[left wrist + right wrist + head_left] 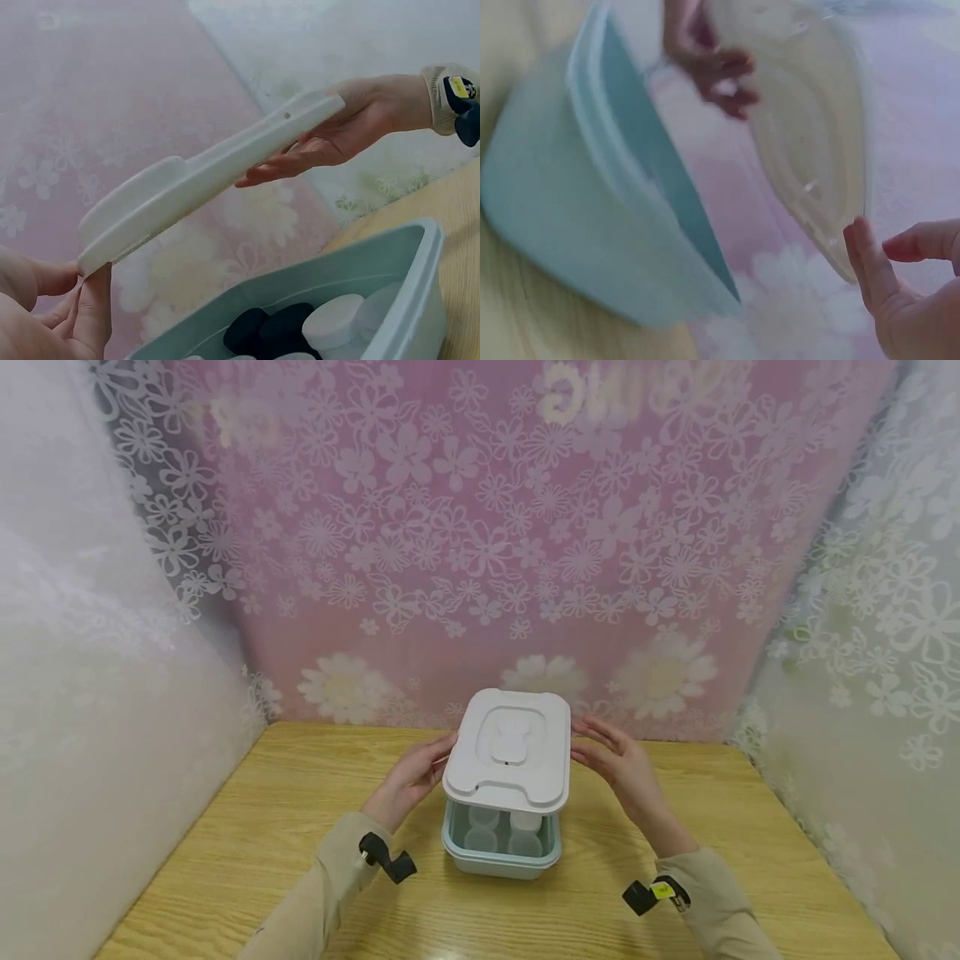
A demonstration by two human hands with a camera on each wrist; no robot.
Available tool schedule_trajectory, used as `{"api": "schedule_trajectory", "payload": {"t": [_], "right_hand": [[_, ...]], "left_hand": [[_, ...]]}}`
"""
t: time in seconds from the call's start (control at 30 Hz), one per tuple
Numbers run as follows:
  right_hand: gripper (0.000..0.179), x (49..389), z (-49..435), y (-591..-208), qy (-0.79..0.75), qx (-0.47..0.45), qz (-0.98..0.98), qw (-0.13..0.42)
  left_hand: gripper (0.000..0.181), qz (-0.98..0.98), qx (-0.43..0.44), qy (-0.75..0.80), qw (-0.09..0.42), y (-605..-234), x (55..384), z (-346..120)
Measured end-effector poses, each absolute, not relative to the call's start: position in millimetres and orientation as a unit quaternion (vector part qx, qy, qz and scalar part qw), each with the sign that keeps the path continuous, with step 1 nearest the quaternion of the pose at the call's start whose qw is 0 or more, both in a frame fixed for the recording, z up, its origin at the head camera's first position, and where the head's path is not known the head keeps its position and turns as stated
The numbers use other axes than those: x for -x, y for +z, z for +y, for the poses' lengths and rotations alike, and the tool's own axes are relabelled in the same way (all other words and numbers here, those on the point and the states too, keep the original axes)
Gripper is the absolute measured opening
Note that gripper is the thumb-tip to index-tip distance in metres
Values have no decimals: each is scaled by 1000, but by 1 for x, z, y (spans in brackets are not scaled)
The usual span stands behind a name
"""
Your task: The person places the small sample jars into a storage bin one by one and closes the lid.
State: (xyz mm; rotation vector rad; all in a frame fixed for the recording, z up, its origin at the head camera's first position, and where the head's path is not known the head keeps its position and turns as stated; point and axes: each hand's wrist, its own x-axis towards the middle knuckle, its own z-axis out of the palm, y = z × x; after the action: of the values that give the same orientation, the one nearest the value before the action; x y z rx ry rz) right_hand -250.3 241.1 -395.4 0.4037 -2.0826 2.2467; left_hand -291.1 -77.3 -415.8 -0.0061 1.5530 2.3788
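A white lid (pixel 514 745) with a raised emblem is held tilted above a pale blue-green box (pixel 498 866) on the table. The left hand (pixel 412 777) pinches the lid's left edge between thumb and fingers. At the opposite edge is the right hand (pixel 618 768), its fingers stretched out and its thumb apart from the lid. In the left wrist view, the right hand's fingers (pixel 296 161) reach beneath the lid. Inside the box are several rounded items, some white (pixel 334 321) and some dark (pixel 244 330); their kind is unclear.
The box stands on a wood-grain table (pixel 375 910). A pink flowered curtain (pixel 450 568) hangs behind the table's far edge. Whitish translucent sheets (pixel 97 635) flank the left and right sides. A small black device is strapped to each wrist.
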Motion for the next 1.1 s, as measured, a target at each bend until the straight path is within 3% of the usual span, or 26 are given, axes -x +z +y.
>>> {"api": "schedule_trajectory", "payload": {"t": [0.1, 0.3, 0.57, 1.1], "right_hand": [[58, 248, 241, -396, 765, -113, -633, -33], [60, 246, 239, -404, 741, -102, -659, -77], [62, 244, 239, -419, 701, -86, -702, -90], [60, 233, 227, -443, 679, -80, -725, -76]], "left_hand": [[45, 552, 15, 822, 139, -419, 291, -78], [44, 575, 19, 809, 120, -426, 286, -79], [36, 652, 6, 751, 107, -434, 282, -82], [29, 750, -50, 659, 26, -451, 265, -90]]}}
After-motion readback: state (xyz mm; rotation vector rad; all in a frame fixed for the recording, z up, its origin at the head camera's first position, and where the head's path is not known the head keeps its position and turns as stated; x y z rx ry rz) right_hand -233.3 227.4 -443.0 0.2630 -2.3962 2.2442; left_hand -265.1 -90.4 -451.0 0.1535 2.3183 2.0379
